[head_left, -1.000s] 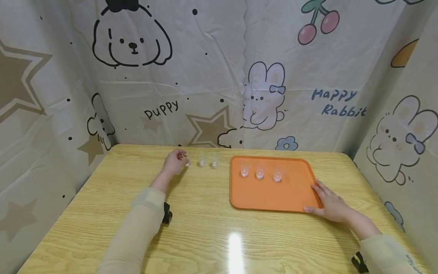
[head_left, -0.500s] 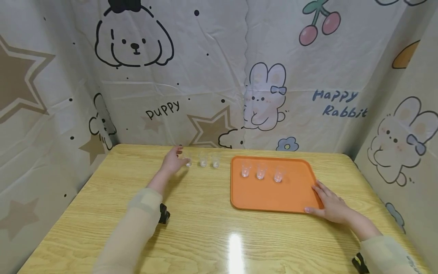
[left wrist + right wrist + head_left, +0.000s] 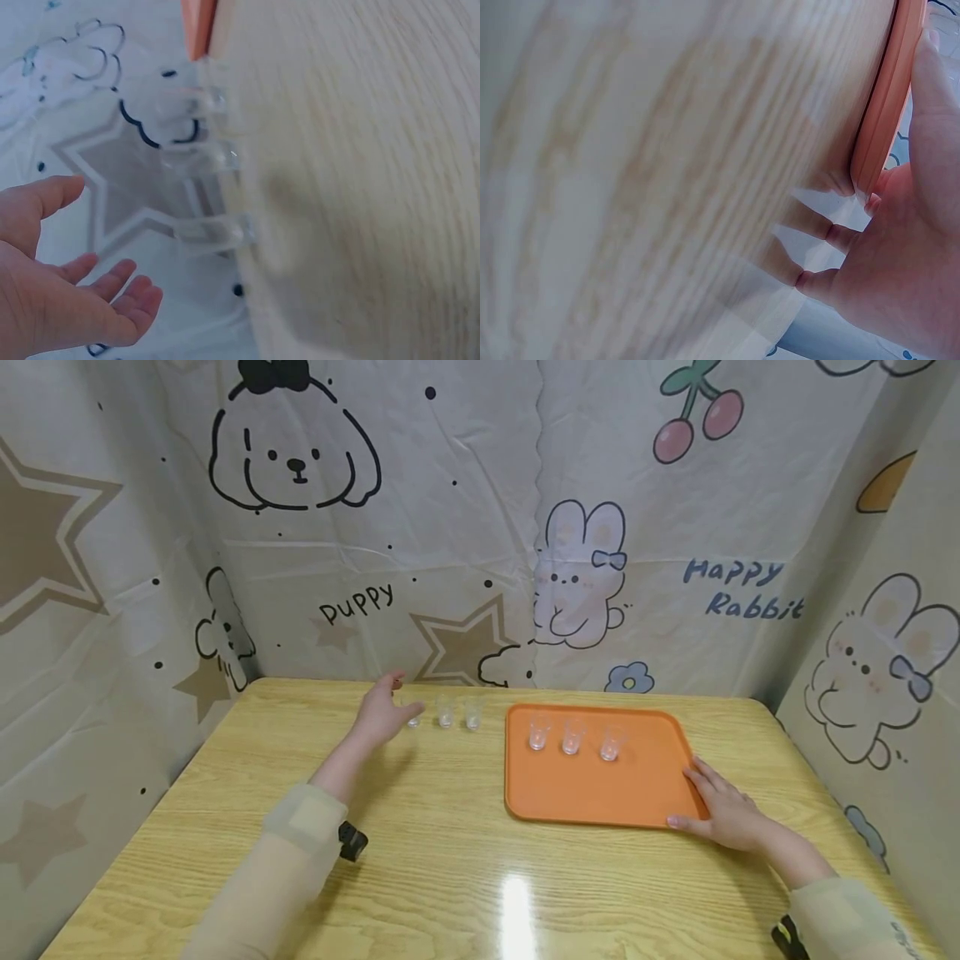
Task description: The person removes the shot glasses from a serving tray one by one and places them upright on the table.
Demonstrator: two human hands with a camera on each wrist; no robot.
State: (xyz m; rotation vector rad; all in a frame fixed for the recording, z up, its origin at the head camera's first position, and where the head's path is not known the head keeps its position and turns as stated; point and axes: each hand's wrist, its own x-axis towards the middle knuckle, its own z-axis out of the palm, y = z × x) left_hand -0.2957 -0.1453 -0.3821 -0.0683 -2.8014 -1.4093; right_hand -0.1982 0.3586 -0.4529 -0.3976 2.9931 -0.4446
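Three small clear cups stand in a row at the table's back edge; the leftmost cup (image 3: 413, 719) is partly covered by my left hand (image 3: 377, 716). In the left wrist view that hand (image 3: 82, 285) has spread fingers holding nothing, apart from the nearest cup (image 3: 214, 232). Three more clear cups, one of them the middle cup (image 3: 572, 739), stand in a row on the orange tray (image 3: 585, 793). My right hand (image 3: 727, 810) touches the tray's right edge, thumb at the front corner; the right wrist view shows the hand (image 3: 907, 262) against the tray rim (image 3: 889, 97).
The wooden table (image 3: 420, 860) reaches to a patterned cloth (image 3: 465, 527) hanging behind it and at both sides. A bright reflection lies on the table near its front middle. Each wrist carries a small black device.
My left hand's fingers have left the leftmost cup, spreading apart, and its forearm has shifted slightly left and down. The cup stays on the table. My right hand and the tray have not moved.
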